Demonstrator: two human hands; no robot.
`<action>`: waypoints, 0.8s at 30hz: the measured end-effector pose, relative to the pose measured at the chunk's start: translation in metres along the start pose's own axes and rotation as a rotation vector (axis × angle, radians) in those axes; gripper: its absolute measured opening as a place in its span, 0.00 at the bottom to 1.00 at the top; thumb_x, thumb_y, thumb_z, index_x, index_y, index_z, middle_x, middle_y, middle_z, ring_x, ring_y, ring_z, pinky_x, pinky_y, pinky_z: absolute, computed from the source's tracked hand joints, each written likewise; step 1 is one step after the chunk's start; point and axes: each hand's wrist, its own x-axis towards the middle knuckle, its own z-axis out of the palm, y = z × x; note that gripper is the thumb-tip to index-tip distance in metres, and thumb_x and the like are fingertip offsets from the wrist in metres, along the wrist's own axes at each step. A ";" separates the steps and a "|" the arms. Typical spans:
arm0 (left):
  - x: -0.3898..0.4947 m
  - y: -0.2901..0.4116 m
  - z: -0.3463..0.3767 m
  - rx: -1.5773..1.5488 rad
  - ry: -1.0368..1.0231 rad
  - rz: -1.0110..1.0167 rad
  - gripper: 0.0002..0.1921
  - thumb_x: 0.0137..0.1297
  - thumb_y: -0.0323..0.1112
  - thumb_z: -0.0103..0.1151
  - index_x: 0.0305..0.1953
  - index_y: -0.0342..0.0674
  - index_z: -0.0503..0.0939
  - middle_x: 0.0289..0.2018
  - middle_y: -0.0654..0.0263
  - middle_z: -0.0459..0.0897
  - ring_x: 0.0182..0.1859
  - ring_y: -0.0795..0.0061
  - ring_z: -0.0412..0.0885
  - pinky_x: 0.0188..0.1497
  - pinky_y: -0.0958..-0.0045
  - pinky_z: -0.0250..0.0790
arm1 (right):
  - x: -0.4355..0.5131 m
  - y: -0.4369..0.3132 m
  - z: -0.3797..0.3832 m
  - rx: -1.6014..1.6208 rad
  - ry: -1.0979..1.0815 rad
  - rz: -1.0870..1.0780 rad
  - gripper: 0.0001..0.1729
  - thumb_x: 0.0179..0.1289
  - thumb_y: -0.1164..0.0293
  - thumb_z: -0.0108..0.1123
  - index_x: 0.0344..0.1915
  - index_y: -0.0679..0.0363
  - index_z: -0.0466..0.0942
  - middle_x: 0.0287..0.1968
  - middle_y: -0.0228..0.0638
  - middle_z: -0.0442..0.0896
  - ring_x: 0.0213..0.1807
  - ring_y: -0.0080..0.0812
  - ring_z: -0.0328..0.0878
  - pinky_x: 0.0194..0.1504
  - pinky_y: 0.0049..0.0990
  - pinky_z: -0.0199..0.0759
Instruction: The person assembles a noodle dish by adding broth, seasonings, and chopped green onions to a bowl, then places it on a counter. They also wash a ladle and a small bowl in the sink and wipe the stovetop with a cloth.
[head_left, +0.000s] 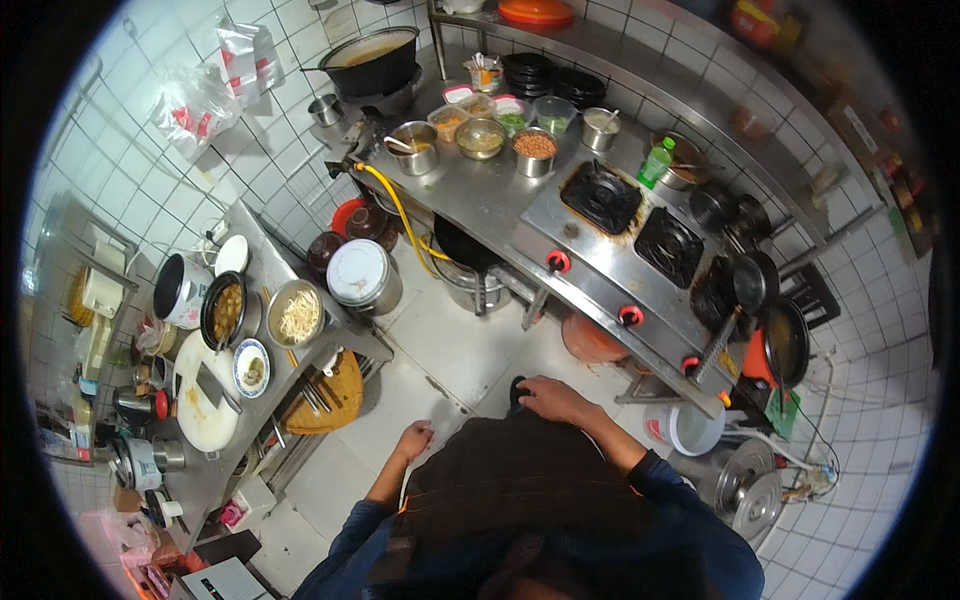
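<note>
Both my hands are over the tiled floor in front of my dark apron (517, 472). My left hand (415, 442) hangs at my left side with its fingers loosely curled; how far they close is hidden. Nothing shows in it. My right hand (553, 399) is held before the apron, palm down, fingers a little bent and apart, with no object in it. A dark shoe tip (517, 388) shows just beyond its fingertips. To the left, a steel bowl of bean sprouts (298, 316) stands on a counter. A gas stove (592, 247) is ahead on the right.
A cleaver (216, 386) lies on a round white cutting board (196, 420), beside a black pot of stew (227, 307). A lidded bucket (364, 274) stands on the floor. A wok handle (480, 292) juts out below the steel counter (469, 199). A yellow hose (397, 206) hangs there.
</note>
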 end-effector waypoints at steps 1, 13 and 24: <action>0.010 0.036 0.008 0.004 0.019 -0.005 0.22 0.69 0.34 0.53 0.61 0.32 0.71 0.34 0.65 0.81 0.35 0.75 0.77 0.36 0.73 0.73 | 0.020 0.000 -0.015 0.002 0.008 -0.005 0.24 0.68 0.60 0.55 0.59 0.60 0.74 0.57 0.49 0.77 0.57 0.52 0.75 0.59 0.43 0.69; 0.147 0.336 0.003 -0.158 -0.144 0.266 0.19 0.75 0.37 0.50 0.62 0.36 0.70 0.47 0.66 0.77 0.44 0.73 0.81 0.47 0.71 0.74 | 0.285 0.019 -0.131 0.978 0.332 0.186 0.18 0.72 0.60 0.53 0.50 0.64 0.75 0.38 0.35 0.80 0.37 0.29 0.82 0.37 0.29 0.80; 0.292 0.451 -0.051 -0.144 -0.296 0.327 0.15 0.75 0.37 0.49 0.58 0.39 0.73 0.46 0.65 0.80 0.45 0.72 0.83 0.47 0.70 0.75 | 0.546 0.026 -0.285 1.367 0.820 0.740 0.21 0.73 0.58 0.52 0.50 0.66 0.71 0.38 0.39 0.77 0.33 0.35 0.80 0.31 0.35 0.83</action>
